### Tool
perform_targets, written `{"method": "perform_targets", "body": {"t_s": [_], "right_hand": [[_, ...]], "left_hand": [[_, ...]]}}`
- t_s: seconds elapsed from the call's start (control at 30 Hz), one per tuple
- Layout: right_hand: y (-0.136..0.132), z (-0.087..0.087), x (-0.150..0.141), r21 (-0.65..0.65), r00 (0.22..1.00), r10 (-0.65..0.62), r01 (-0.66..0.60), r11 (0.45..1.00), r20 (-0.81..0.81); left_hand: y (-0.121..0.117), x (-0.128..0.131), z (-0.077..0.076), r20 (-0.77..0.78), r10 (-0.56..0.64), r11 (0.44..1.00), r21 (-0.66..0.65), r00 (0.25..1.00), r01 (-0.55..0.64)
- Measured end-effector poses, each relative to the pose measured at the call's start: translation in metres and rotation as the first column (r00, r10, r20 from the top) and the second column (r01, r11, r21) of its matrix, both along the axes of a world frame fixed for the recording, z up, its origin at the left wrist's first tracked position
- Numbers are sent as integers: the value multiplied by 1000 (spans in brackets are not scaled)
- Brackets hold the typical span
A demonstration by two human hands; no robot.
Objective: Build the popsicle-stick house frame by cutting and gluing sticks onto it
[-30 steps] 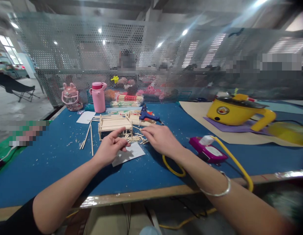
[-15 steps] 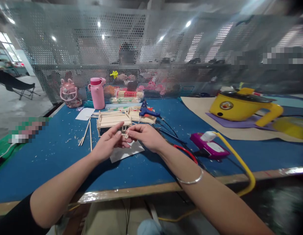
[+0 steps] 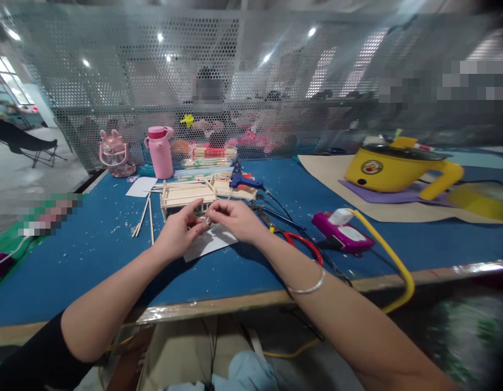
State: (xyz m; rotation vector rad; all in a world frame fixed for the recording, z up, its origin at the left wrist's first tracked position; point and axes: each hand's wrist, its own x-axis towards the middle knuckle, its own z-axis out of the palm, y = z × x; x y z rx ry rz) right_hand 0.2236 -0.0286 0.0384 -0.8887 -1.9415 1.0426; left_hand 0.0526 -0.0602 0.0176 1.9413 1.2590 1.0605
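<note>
My left hand [image 3: 178, 232] is at the front of a small frame [image 3: 186, 194] built of thin wooden sticks, thumb and fingers curled toward each other. What lies between them is too small to make out. My right hand [image 3: 239, 221] meets its fingertips, thumb and index pinched on a short wooden stick piece that the fingers mostly hide. Beneath both hands lies a white sheet of paper [image 3: 208, 247]. A second flat stick panel [image 3: 230, 190] sits behind, with a blue glue gun [image 3: 242, 182] at its right.
Long loose sticks [image 3: 142, 214] lie left of the frame. Red-handled pliers [image 3: 306, 244] and a purple power socket [image 3: 343, 232] with a yellow cable are on the right. Behind stand a pink flask [image 3: 159, 155], a clear pink bottle [image 3: 115, 155] and a yellow electric pot [image 3: 393, 171].
My right hand has come left from the pile of short sticks with a piece pinched in it, and now touches my left hand's fingers. The left fingers have curled in. The view has shifted slightly.
</note>
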Motion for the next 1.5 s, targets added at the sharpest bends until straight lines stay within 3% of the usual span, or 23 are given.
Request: {"method": "perform_targets", "body": {"t_s": [0.1, 0.27, 0.47, 0.63, 0.87, 1.1, 1.5], "right_hand": [[5, -1, 8, -125, 999, -12, 6, 992, -50], [2, -8, 8, -267, 963, 192, -138, 954, 187], [1, -14, 0, -2, 955, 130, -134, 991, 268], [0, -20, -4, 21, 941, 141, -155, 988, 306], [-5, -17, -6, 327, 778, -70, -179, 928, 624], [-6, -16, -6, 409, 703, -116, -264, 874, 702], [-6, -21, -5, 449, 716, -122, -288, 846, 688]], "left_hand": [[0, -7, 6, -204, 59, 998, 9, 977, -59], [0, -15, 3, -493, -75, 997, -45, 867, 60], [1, -10, 0, -596, -27, 999, 10, 803, 41], [1, -9, 2, -597, -14, 999, 24, 802, 35], [4, -12, -6, -561, -64, 995, 29, 825, 98], [5, -11, -8, -556, -53, 996, 27, 830, 82], [4, -10, -3, -627, -71, 993, 32, 776, 117]]}}
